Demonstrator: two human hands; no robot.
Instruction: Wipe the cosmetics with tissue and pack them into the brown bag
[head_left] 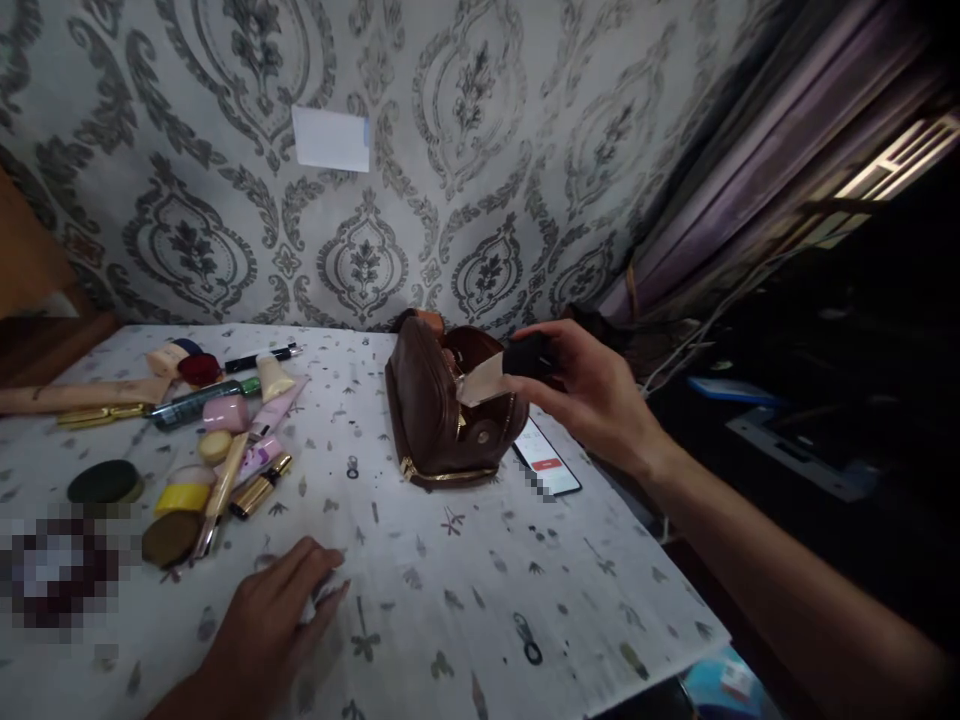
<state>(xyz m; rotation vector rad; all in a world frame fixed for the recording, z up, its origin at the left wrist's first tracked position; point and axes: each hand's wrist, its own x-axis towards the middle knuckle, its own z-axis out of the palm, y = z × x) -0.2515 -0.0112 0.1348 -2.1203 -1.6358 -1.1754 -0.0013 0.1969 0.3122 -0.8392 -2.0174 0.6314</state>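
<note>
A brown bag (431,410) with a gold zipper lies open near the back of the table. Over its opening, my right hand (592,385) pinches a small tube (487,380) with a black cap between thumb and fingers, the pale end tilted down into the bag. My left hand (274,610) rests low on the white patterned cloth, fingers curled together around something whitish that is too small to name. Several cosmetics lie at the left, among them a green bottle (196,404), a gold lipstick (260,487) and a yellow-banded jar (184,492).
A lit phone (551,465) lies right of the bag, close to the table's right edge. The patterned tablecloth (450,620) reaches the wallpapered wall. A dark round compact (105,483) and a pixelated object stand at the far left. Cables hang at the right.
</note>
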